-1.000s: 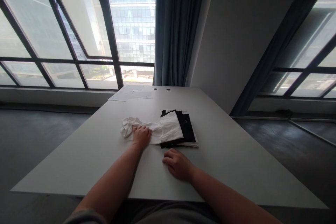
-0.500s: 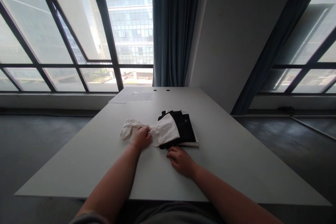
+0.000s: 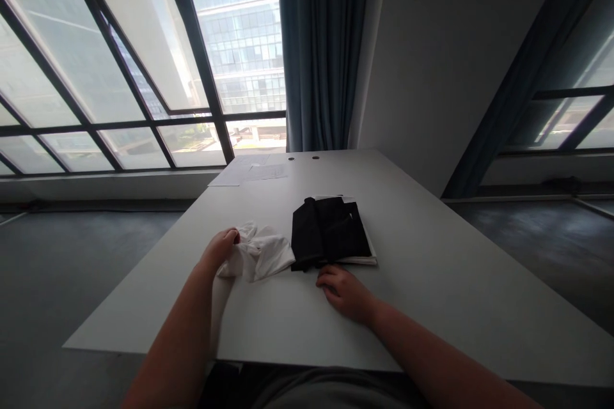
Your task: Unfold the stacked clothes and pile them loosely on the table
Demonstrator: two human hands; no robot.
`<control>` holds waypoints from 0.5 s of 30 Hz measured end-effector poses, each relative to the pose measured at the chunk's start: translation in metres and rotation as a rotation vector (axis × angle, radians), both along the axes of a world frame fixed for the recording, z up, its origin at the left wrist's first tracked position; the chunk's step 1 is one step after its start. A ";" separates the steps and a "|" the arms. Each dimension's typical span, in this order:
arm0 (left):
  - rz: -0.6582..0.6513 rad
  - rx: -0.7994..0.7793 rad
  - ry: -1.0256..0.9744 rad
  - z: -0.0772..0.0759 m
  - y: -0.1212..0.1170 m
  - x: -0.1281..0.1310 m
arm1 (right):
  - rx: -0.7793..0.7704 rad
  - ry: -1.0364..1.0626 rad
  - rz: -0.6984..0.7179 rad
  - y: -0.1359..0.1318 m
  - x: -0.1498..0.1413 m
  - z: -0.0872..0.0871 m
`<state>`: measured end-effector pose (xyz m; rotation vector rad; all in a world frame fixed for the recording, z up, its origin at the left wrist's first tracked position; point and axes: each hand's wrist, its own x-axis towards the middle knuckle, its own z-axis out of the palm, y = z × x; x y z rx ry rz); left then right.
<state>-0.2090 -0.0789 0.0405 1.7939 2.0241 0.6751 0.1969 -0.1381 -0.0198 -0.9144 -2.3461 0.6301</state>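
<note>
My left hand (image 3: 221, 249) has its fingers closed on the far left part of a crumpled white cloth (image 3: 261, 254), partly lifted off the table. The cloth's right end touches the left edge of a folded black cloth (image 3: 330, 230). Under the black cloth lie white layers (image 3: 359, 261), showing along the near and right edges. My right hand (image 3: 343, 289) rests on the table at the near edge of this stack, fingers loosely bent and holding nothing visible. Whether its fingertips touch the black cloth is hard to tell.
The white table (image 3: 288, 326) stretches away from me. Sheets of paper (image 3: 267, 171) lie at its far left, with two dark round holes (image 3: 315, 158) near the far edge. Beyond stand a blue curtain (image 3: 316, 51) and windows (image 3: 235, 38).
My left hand has moved left, pulling the white cloth off the black cloth, whose left part now shows. My right hand stays by the stack. The view has shifted slightly.
</note>
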 end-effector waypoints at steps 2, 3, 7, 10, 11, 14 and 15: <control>-0.054 -0.118 0.028 0.000 -0.005 -0.007 | -0.025 0.004 0.004 0.000 0.000 0.001; -0.072 -0.166 0.063 -0.002 -0.009 -0.008 | -0.037 0.004 0.004 0.000 0.000 0.002; -0.119 -0.242 0.258 -0.014 -0.024 0.006 | -0.086 0.031 -0.012 -0.002 0.001 0.006; -0.165 -0.221 0.292 -0.021 -0.029 0.021 | -0.107 0.063 -0.020 -0.003 0.003 0.010; -0.194 -0.217 0.293 -0.021 -0.029 0.024 | -0.110 0.069 -0.017 -0.003 0.003 0.010; -0.252 -0.214 0.294 -0.013 -0.021 0.026 | -0.113 0.072 0.005 -0.001 0.003 0.010; -0.252 -0.210 0.292 -0.005 -0.016 0.024 | -0.111 0.065 0.011 0.000 0.003 0.009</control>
